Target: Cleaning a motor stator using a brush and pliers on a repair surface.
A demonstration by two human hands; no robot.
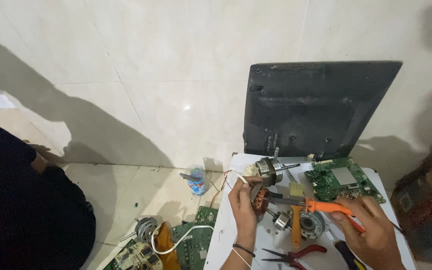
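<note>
The motor stator [258, 199], a ring wound with copper-coloured wire, sits above the left part of the white surface [226, 235], gripped by the left hand [242, 200], whose fingers are curled around its left side. Thin white leads arc from it over that hand. The right hand [371, 235] has its fingers closed on the orange handle of a soldering iron [321, 206], whose dark tip reaches left to the stator. Just behind the stator lies a metal rotor [270, 170] with a shaft pointing right. Beside the iron, toward the near edge, rest another round motor part [311, 225], a brush [296, 215] with an orange handle and red-handled pliers [296, 255]. A green circuit board [343, 181] lies at the far right corner, before a dark screen back cover [316, 107] leaning on the wall. On the floor left of the surface stand a small bottle [197, 182] and more boards [186, 245].
</note>
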